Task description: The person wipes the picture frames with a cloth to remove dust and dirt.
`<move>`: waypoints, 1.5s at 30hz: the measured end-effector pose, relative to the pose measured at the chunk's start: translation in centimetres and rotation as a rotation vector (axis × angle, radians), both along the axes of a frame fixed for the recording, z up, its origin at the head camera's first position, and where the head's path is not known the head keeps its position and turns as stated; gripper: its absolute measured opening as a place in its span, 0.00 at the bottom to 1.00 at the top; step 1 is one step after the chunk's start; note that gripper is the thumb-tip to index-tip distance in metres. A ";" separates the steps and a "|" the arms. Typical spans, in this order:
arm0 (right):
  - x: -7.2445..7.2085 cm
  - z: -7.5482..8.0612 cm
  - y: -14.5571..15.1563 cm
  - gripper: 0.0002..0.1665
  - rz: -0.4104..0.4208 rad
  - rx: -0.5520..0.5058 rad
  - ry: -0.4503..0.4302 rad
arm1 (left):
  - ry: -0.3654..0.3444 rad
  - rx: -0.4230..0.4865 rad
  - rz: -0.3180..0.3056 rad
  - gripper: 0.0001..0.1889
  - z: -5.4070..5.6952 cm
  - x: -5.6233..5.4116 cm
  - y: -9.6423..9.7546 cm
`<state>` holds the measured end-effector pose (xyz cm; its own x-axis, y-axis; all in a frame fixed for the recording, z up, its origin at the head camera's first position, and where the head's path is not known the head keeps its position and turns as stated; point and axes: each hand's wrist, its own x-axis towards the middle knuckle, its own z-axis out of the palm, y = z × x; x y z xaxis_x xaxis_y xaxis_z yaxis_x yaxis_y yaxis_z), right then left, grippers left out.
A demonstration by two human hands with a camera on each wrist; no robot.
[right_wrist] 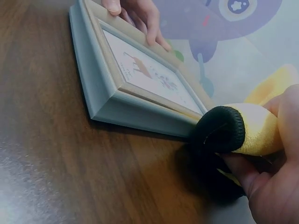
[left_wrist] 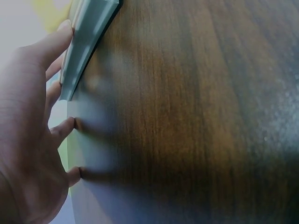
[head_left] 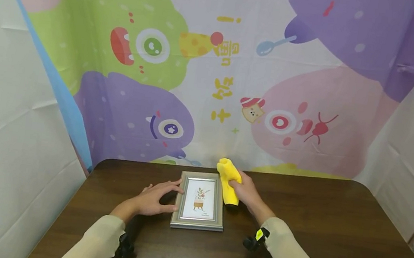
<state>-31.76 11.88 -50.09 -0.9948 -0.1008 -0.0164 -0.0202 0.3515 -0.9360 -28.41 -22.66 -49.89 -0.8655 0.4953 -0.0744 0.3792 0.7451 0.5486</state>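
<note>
A picture frame (head_left: 196,225) with a silver-beige border lies flat on the dark wooden table, a plant drawing behind its front. My left hand (head_left: 155,197) touches the frame's left edge with thumb and fingertips; in the left wrist view, two of its other fingers (left_wrist: 63,132) reach down to the tabletop. Along the frame's right edge my right hand (head_left: 247,191) grips a folded yellow cloth (head_left: 228,181). The right wrist view shows that cloth (right_wrist: 259,133) with black edging, against the frame's side (right_wrist: 145,116).
The brown tabletop (head_left: 319,231) extends on both sides and in front. Behind it hangs a curtain (head_left: 220,144) printed with cartoon monsters. Pale wall panels (head_left: 8,120) stand at left and right. A dark wrist device (head_left: 255,239) is strapped at the right cuff.
</note>
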 end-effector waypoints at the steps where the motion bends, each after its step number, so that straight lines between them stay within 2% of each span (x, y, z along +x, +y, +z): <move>1: 0.1 -0.1 0.0 0.27 -0.006 -0.005 0.000 | 0.000 0.002 -0.001 0.31 0.0 0.0 0.0; 14: 2.6 -0.2 -0.1 0.26 -0.045 -0.048 -0.025 | 0.007 0.019 -0.010 0.31 0.0 -0.1 0.0; 36: 9.0 0.3 0.2 0.27 -0.037 -0.110 -0.097 | 0.010 0.014 -0.003 0.31 0.1 0.1 0.1; 45: 9.8 0.6 -0.2 0.26 -0.043 -0.125 -0.076 | 0.002 0.016 0.003 0.31 0.0 0.1 0.1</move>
<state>-21.93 11.68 -49.45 -0.9946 -0.0645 -0.0818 0.0649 0.2311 -0.9708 -28.29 -22.59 -49.89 -0.8670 0.4941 -0.0647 0.3782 0.7370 0.5602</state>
